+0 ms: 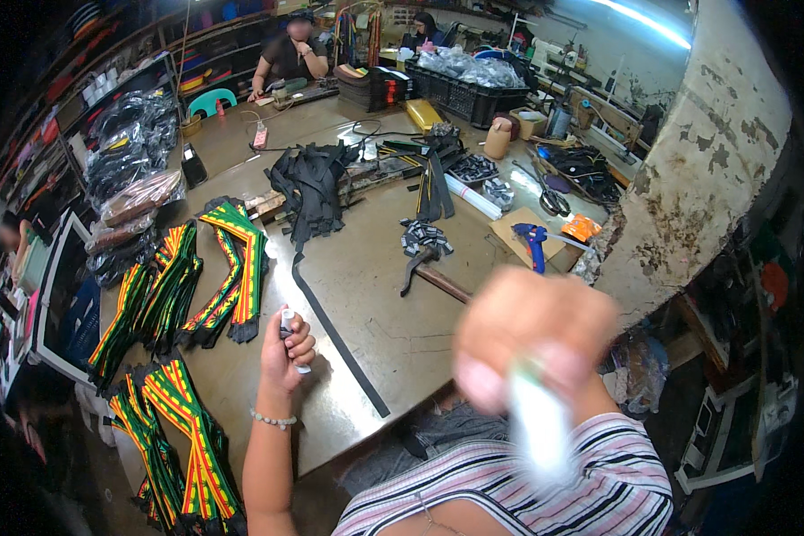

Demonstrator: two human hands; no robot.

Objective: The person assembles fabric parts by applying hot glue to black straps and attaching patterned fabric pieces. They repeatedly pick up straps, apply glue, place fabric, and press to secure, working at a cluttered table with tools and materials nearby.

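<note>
My left hand [288, 351] is closed around a small whitish cylinder [287, 322], with a dark patch showing between the fingers. Raised close in front of me, my right hand [536, 326] is smeared by motion. Its fingers grip a white object [540, 429] with a bit of green at the top, too blurred to name. A long flat black strap [335, 335] lies on the table [375, 313] just right of my left hand. Beyond it sits a small heap of grey and black pieces [426, 237] by a wooden handle [444, 282].
Bundles of green, yellow and red patterned straps [192, 411] cover the left side. Further back lie a pile of black straps [308, 188], a blue glue gun [533, 243], scissors [554, 201] and a black crate [469, 94]. A person [290, 62] sits across the table. A peeling pillar [697, 161] stands at right.
</note>
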